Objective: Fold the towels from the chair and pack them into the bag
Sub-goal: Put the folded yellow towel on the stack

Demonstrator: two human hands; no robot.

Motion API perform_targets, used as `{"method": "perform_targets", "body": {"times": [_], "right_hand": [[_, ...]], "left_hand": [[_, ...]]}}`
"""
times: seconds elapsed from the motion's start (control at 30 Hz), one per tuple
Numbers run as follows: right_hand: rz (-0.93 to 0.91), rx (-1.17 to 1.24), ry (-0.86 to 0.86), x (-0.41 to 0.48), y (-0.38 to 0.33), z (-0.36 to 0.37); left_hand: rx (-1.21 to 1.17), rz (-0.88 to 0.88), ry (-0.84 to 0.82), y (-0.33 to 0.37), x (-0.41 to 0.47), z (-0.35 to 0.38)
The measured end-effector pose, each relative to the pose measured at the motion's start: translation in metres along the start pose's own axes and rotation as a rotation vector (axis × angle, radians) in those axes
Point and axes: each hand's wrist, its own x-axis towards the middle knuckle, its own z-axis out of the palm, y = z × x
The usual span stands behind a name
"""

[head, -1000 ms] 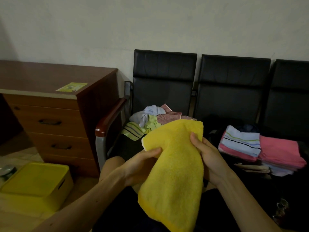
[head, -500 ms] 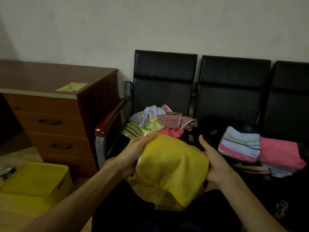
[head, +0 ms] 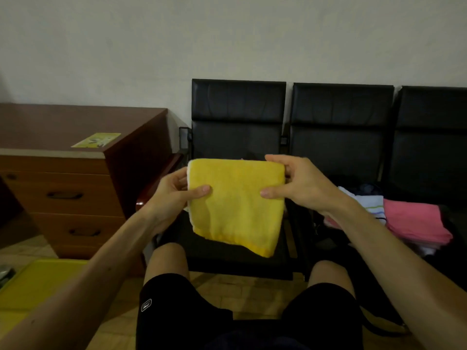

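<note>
A folded yellow towel [head: 236, 205] hangs in front of me over the left black chair [head: 237, 122]. My left hand [head: 174, 193] pinches its left edge, thumb on the front. At the top right corner my right hand [head: 293, 185] grips it, thumb on the front and fingers over the top edge. The towel hides the heap of unfolded towels on the chair seat. Folded towels, a white striped one [head: 371, 203] and a pink one [head: 414, 221], lie stacked on the seat to the right. No bag can be made out.
A brown drawer cabinet [head: 70, 188] stands left of the chairs, with a yellow sticker [head: 97, 140] on top. A yellow box [head: 35, 284] sits on the floor at the lower left. My knees [head: 171, 261] are just before the chair's front edge.
The yellow towel went from hanging long, to bunched, to a flat folded square held up higher. Both hands rose and now hold its side edges. The camera tilted down.
</note>
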Motion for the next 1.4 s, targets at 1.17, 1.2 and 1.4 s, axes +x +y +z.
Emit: {"method": "perform_targets", "body": {"times": [1.17,1.2,1.4], "right_hand": [[0.29,0.972,0.102,0.007,0.07,-0.024],[0.298,0.996,0.056,0.004,0.078,-0.018],[0.347,0.919,0.018,0.001,0.104,-0.003]], "left_hand": [[0.337,0.449,-0.115,0.04,0.039,0.083],[0.332,0.426,-0.128,0.04,0.04,0.085],[0.294,0.214,-0.167,0.025,0.061,0.082]]}}
